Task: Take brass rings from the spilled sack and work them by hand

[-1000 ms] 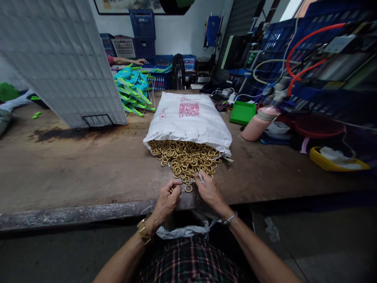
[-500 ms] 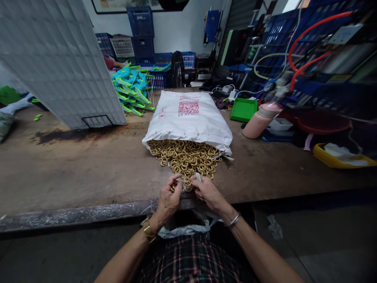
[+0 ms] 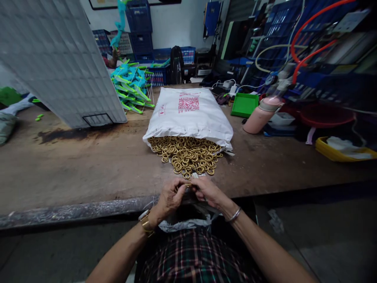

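Observation:
A pile of gold-coloured rings point(image 3: 193, 157) spills from the open mouth of a white sack point(image 3: 188, 122) printed with a red code. At the table's front edge my two hands meet just in front of the pile. My left hand point(image 3: 170, 197) is closed, its thumb and finger pinching a gold ring point(image 3: 187, 184). Against that ring sit the fingertips of my right hand point(image 3: 210, 192), which is closed too. A small pale strip point(image 3: 195, 175) sticks out above the right fingers. What lies inside the palms is hidden.
An open bag point(image 3: 185, 228) hangs below the edge, at my lap. On the left stands a grey ribbed panel point(image 3: 67, 67); behind it, a co-worker's hand point(image 3: 114, 57) holds something blue beside green-and-blue items point(image 3: 132, 86). A pink bottle point(image 3: 260, 116) and green tray point(image 3: 245, 104) are right.
My hands have come together and drawn slightly back from the pile toward the table edge, with a ring now between the fingertips. Behind the panel, the co-worker's hand has raised a blue item.

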{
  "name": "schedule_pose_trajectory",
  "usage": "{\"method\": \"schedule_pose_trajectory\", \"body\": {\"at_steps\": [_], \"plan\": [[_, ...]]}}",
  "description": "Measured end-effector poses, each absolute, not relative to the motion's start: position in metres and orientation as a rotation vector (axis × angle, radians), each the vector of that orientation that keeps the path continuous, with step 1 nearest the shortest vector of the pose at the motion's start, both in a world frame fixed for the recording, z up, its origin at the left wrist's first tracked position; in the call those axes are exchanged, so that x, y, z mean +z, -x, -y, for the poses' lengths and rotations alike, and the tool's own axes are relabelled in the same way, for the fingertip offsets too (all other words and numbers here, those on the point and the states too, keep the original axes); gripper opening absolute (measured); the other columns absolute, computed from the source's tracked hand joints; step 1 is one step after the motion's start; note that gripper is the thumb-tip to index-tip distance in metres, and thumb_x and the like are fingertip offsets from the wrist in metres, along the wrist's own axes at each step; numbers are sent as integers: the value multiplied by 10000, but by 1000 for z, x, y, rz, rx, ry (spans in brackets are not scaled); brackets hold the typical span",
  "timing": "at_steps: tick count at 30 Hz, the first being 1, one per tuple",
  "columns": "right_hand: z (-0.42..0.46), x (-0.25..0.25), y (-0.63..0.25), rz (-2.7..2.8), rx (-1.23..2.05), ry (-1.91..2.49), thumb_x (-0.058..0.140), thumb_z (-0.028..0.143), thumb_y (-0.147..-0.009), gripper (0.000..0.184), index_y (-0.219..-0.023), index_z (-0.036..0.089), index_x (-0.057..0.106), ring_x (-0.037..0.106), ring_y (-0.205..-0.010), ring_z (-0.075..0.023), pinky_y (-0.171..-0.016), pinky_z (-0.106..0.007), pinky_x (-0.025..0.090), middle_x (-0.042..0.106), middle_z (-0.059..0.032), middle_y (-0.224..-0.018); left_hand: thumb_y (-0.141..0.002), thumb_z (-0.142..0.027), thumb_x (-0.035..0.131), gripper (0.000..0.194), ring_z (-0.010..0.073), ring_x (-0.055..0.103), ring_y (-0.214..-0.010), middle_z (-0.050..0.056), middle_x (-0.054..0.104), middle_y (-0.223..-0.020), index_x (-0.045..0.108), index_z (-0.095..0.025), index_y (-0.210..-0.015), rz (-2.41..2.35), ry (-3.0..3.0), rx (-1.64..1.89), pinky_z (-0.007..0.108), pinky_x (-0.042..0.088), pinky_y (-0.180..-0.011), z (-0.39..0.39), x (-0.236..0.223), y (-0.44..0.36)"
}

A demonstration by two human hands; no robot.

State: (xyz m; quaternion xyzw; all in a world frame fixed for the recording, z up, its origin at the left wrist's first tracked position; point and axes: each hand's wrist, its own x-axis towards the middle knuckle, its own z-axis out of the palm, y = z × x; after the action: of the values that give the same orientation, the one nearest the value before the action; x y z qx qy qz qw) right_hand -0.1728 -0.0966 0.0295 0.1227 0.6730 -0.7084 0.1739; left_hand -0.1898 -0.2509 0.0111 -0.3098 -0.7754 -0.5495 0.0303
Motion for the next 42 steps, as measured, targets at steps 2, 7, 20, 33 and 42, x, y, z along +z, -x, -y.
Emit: {"method": "schedule_pose_trajectory", "body": {"at_steps": [2, 7, 20, 33, 42], "plan": [[100, 28, 172, -2166, -1928, -335, 450, 353, -739, 188, -645, 194, 416, 245, -350, -34, -351, -193, 159, 381, 82, -518, -821, -233, 473, 168, 101, 516, -600, 5, 619, -687, 615, -149, -790, 2460, 747, -1829, 210, 411, -590, 249, 13, 187], [108, 33, 170, -2655, -1740, -51, 451, 389, -781, 236, -659, 187, 445, 368, -537, -81, -496, -207, 290, 414, 53, -592, -761, -292, 512, 186, 78, 425, -528, -31, 513, -572, 577, -135, -684, 2461, 488, -2093, 193, 347, -523, 245, 19, 179], [110, 27, 170, -2679, -1715, 14, 387, 358, -816, 263, -625, 187, 447, 400, -545, -103, -527, -223, 297, 452, 38, -561, -732, -430, 564, 279, 38, 393, -398, -52, 496, -588, 470, -169, -758, 2181, 138, -2987, 150, 279, -357, 245, 26, 169], [102, 18, 154, -3089, -831, 367, 394, 125, -755, 141, -770, 191, 518, 459, -582, -130, -560, -240, 254, 558, -9, -637, -754, -457, 534, 294, 40, 412, -408, -50, 509, -596, 464, -172, -762, 2268, 115, -2748, 147, 320, -364, 243, 20, 167], [107, 21, 153, -3085, -525, 313, 400, 114, -753, 215, -896, 183, 546, 535, -648, -160, -574, -262, 244, 629, -43, -732, -750, -476, 521, 310, 46, 415, -402, -53, 503, -576, 454, -173, -760, 2350, 120, -2640, 150, 316, -361, 245, 18, 168]]}}
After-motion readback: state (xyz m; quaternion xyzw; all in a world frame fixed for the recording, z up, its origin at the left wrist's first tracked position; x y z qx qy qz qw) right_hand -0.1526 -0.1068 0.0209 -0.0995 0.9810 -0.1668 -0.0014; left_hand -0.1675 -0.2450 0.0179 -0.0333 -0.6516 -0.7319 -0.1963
